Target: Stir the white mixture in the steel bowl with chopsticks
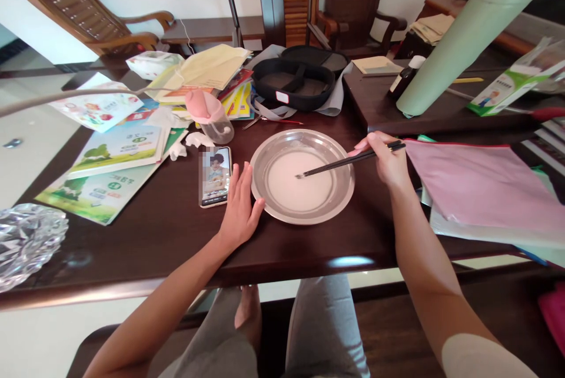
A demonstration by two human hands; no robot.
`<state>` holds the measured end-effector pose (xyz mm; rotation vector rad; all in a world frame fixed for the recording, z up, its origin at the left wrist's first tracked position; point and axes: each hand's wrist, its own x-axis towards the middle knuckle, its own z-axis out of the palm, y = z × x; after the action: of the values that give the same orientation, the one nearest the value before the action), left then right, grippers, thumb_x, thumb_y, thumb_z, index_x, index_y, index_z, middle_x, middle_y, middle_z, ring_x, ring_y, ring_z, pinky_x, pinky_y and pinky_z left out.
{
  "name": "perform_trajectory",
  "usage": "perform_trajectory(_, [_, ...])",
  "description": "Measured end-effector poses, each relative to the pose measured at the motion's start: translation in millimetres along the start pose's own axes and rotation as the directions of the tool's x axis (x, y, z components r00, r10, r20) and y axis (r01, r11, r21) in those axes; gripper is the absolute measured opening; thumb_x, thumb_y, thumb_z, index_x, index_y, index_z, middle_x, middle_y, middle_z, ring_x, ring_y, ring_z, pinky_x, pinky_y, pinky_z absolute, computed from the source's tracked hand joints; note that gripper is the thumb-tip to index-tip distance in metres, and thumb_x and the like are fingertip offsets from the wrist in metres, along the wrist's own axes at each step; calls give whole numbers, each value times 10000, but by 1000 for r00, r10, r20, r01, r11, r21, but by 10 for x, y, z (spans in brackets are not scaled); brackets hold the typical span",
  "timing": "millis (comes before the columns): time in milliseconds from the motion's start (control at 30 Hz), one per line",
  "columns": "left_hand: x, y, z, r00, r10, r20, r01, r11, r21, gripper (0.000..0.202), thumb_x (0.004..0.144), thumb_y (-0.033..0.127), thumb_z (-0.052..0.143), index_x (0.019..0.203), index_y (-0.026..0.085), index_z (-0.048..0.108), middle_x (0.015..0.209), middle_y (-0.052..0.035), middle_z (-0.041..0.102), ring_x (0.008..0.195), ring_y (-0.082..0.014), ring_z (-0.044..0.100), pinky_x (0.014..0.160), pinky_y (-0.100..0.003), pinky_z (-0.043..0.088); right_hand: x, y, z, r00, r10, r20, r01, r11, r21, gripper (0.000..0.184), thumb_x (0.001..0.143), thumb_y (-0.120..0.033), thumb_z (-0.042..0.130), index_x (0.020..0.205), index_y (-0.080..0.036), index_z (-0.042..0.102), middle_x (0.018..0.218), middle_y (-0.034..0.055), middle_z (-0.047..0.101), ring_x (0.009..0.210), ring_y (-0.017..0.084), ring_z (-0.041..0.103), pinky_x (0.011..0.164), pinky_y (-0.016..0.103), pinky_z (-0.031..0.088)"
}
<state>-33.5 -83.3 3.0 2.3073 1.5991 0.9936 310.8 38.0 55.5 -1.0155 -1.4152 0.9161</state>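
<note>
A round metal dish [344, 204] stands on the dark wooden table, with a whitish liquid [291, 189] in its middle. My right hand [385, 157] is closed round a pair of black chopsticks [335, 164], whose pale tips dip into the liquid near its centre. At the dish's left rim lies my left hand [242, 204], fingers stretched out, with the thumb against or close to the rim. Just left of those fingers is a phone [216, 181] with its lit screen facing up.
Behind the dish sit a pink-lidded bottle [209, 113], a black open case [293, 83] and stacked booklets [119, 145]. A green flask [463, 42] leans at the right, above a pink pouch [485, 183]. A cut-glass bowl [33, 242] is at the left edge.
</note>
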Motion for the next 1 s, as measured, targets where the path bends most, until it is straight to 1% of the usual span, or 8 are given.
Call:
perform_trajectory(167, [-6, -4, 15, 1000, 1, -18, -1, 1000, 26, 721, 1085, 514, 339, 1693, 238, 66, 1749, -146, 218, 1641, -331, -17, 1307, -617, 124, -62, -111, 121, 985, 22, 170, -19, 1000, -15, 403, 854, -651, 704, 725, -273, 764, 663, 17, 771, 670, 250, 769, 741, 413, 638])
perform_trajectory(233, [-6, -2, 19, 1000, -2, -23, 3, 1000, 29, 723, 1083, 517, 339, 1693, 236, 72, 1745, -148, 229, 1641, -334, -24, 1305, -625, 108, -72, -151, 145, 979, 20, 202, -15, 1000, -25, 383, 844, -655, 713, 739, -292, 773, 682, 11, 781, 694, 264, 776, 759, 432, 641])
perform_trajectory(300, [-5, 1, 21, 1000, -9, -25, 10, 1000, 25, 726, 1082, 525, 340, 1694, 235, 76, 1743, -151, 234, 1640, -338, -30, 1302, -629, 98, -60, -146, 122, 985, -2, 172, 7, 1000, -28, 365, 845, -644, 720, 766, -293, 779, 713, 6, 793, 720, 262, 783, 778, 428, 637])
perform_trajectory(367, [-6, 3, 22, 1000, -22, -22, 22, 1000, 21, 726, 1081, 530, 340, 1693, 241, 79, 1744, -153, 232, 1639, -343, -28, 1298, -632, 99, -34, -101, 66, 995, -25, 95, 29, 999, -37, 371, 859, -635, 712, 786, -277, 776, 724, 7, 795, 738, 252, 786, 800, 412, 627])
perform_trajectory(433, [-8, 4, 21, 999, -28, -18, 29, 999, 20, 725, 1081, 526, 346, 1693, 249, 74, 1745, -155, 224, 1639, -346, -31, 1294, -636, 103, -10, -46, 16, 999, -30, 13, 30, 998, -47, 390, 876, -634, 692, 775, -264, 761, 694, 8, 783, 725, 241, 780, 814, 405, 619])
perform_trajectory(500, [-9, 3, 18, 1000, -23, -12, 24, 999, 23, 725, 1084, 514, 351, 1693, 252, 60, 1747, -157, 216, 1638, -347, -43, 1292, -640, 101, -5, -13, 2, 1000, -22, -22, 21, 999, -40, 394, 885, -626, 686, 749, -262, 747, 660, 3, 768, 691, 231, 769, 808, 402, 616])
perform_trajectory(733, [-11, 4, 3, 1000, -22, 3, 22, 1000, 14, 715, 1088, 495, 351, 1693, 263, 49, 1754, -149, 196, 1640, -331, -34, 1298, -622, 109, -65, -118, 148, 992, -32, 121, 33, 999, -4, 378, 885, -591, 710, 735, -249, 766, 699, 16, 776, 675, 218, 771, 718, 353, 608])
perform_trajectory(1000, [12, 36, -18, 997, -51, 59, 50, 999, 15, 709, 1097, 499, 280, 1690, 217, 14, 1746, -200, 172, 1623, -319, 187, 1302, -596, 121, -29, -71, 51, 999, -39, 17, 40, 999, -21, 390, 895, -601, 693, 769, -240, 770, 672, 13, 773, 692, 216, 773, 770, 360, 619])
